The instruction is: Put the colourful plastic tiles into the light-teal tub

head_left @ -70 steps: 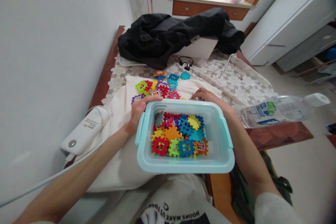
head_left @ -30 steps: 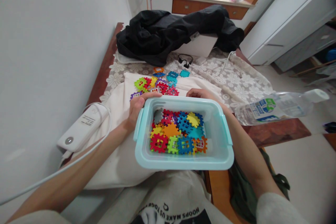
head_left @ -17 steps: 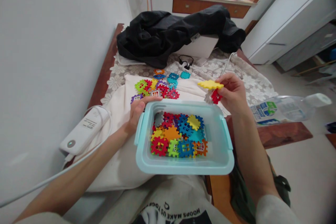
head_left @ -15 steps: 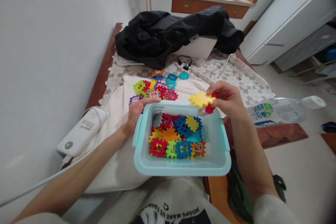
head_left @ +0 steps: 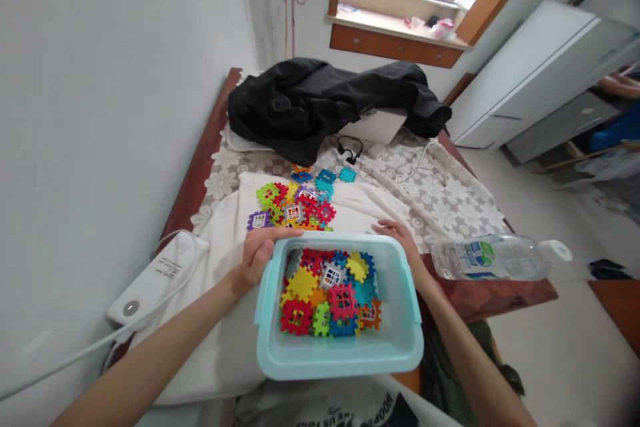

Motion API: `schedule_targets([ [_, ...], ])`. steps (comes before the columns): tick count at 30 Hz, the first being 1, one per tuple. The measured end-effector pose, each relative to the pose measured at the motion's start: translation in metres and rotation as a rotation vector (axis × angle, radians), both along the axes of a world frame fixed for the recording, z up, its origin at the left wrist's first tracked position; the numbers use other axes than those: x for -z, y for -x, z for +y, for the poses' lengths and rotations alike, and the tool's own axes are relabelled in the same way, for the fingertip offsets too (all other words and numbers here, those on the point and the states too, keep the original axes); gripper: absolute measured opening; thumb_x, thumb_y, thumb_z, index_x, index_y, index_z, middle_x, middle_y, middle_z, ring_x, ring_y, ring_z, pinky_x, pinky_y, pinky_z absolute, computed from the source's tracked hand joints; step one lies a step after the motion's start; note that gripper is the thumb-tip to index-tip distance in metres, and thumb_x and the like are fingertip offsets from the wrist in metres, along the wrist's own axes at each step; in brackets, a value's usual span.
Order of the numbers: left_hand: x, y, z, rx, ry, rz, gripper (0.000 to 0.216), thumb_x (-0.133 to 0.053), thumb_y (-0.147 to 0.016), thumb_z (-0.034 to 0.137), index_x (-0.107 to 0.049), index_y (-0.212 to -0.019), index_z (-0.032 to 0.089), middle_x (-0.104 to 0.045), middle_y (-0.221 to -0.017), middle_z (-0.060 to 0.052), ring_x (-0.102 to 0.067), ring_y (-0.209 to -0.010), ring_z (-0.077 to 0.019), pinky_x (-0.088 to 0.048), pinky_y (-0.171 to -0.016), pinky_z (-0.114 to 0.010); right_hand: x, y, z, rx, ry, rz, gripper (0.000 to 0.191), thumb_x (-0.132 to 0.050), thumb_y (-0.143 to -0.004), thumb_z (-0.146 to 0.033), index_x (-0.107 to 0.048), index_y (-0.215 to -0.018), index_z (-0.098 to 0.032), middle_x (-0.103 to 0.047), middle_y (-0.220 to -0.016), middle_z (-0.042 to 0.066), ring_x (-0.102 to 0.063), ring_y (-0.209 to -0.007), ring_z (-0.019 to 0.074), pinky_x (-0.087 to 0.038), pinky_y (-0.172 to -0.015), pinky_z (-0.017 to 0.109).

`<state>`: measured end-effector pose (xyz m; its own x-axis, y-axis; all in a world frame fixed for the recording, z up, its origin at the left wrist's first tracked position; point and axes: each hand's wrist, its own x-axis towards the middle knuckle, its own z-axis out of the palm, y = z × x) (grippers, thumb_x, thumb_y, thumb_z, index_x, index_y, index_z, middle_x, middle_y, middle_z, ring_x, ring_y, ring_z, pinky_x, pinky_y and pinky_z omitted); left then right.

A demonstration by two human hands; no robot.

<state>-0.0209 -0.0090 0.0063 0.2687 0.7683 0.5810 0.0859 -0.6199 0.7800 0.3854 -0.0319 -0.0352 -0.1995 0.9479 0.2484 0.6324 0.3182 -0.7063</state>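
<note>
A light-blue plastic storage box (head_left: 340, 363) sits close in front of me, with colourful interlocking plastic building pieces (head_left: 345, 300) heaped in it. My left hand (head_left: 259, 255) grips its far left corner, thumb at the side and fingers along the far rim. At the far right corner my right hand (head_left: 406, 247) holds the box, part of its grip hidden behind the wall. A yellow gear-edged piece (head_left: 303, 283) and a pink window piece (head_left: 343, 301) lie on top of the heap. Beyond the box, more loose pieces (head_left: 295, 203) are spread on a white cloth.
A black garment (head_left: 310, 103) lies across the back of the table near black headphones (head_left: 351, 149). To the right a clear plastic bottle (head_left: 495, 257) lies on its side by the table edge. A white power bank (head_left: 155, 280) with a cable is on the left.
My right hand has let go of the yellow and red pieces and moved to the box's far right corner. More pieces now top the heap. The view has tilted up.
</note>
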Motion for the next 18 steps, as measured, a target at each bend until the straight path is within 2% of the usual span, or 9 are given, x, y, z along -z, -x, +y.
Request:
schedule_targets([
  [3, -0.004, -0.001, 0.0, 0.018, -0.031, 0.013, 0.058, -0.04, -0.112, 0.046, -0.089, -0.118, 0.015, -0.088, -0.096, -0.014, -0.08, -0.071, -0.026, -0.06, -0.063, -0.036, 0.021, -0.003, -0.011, 0.063, -0.104, -0.227, 0.04, -0.061, -0.106, -0.04, -0.071, -0.145, -0.038, -0.064, -0.156, 0.01, -0.057, -0.147, 0.036, -0.041, -0.124, 0.065],
  [7, 0.001, -0.002, 0.0, 0.039, -0.04, 0.008, 0.064, -0.035, -0.113, 0.049, -0.088, -0.118, 0.013, -0.086, -0.087, -0.015, -0.075, -0.06, -0.0245, -0.055, -0.057, -0.036, 0.029, -0.006, -0.008, 0.073, -0.147, -0.326, 0.037, -0.058, -0.106, -0.036, -0.074, -0.14, -0.035, -0.063, -0.158, 0.01, -0.052, -0.152, 0.0369, -0.037, -0.128, 0.066],
  [10, 0.006, -0.003, -0.001, 0.009, -0.008, -0.02, 0.064, -0.037, -0.113, 0.052, -0.088, -0.115, 0.014, -0.086, -0.087, -0.014, -0.076, -0.063, -0.0247, -0.057, -0.06, -0.036, 0.03, -0.008, -0.001, 0.035, -0.118, -0.272, 0.032, -0.06, -0.104, -0.037, -0.079, -0.129, -0.031, -0.066, -0.154, 0.011, -0.055, -0.149, 0.0362, -0.038, -0.128, 0.065],
  [14, 0.011, -0.001, -0.003, 0.004, 0.041, -0.032, 0.061, -0.04, -0.113, 0.05, -0.089, -0.116, 0.014, -0.087, -0.093, -0.015, -0.077, -0.068, -0.0244, -0.058, -0.065, -0.037, 0.029, -0.008, 0.003, 0.074, -0.113, -0.139, 0.026, -0.066, -0.1, -0.04, -0.084, -0.116, -0.029, -0.072, -0.143, 0.012, -0.059, -0.144, 0.0362, -0.029, -0.131, 0.07],
  [18, 0.021, 0.001, -0.002, -0.001, 0.064, -0.039, 0.062, -0.039, -0.112, 0.052, -0.088, -0.119, 0.015, -0.087, -0.099, -0.015, -0.08, -0.077, -0.0273, -0.061, -0.071, -0.04, 0.019, -0.002, 0.0, 0.195, -0.102, -0.081, 0.027, -0.067, -0.099, -0.044, -0.085, -0.108, -0.026, -0.071, -0.142, 0.013, -0.062, -0.135, 0.0354, -0.038, -0.125, 0.066],
])
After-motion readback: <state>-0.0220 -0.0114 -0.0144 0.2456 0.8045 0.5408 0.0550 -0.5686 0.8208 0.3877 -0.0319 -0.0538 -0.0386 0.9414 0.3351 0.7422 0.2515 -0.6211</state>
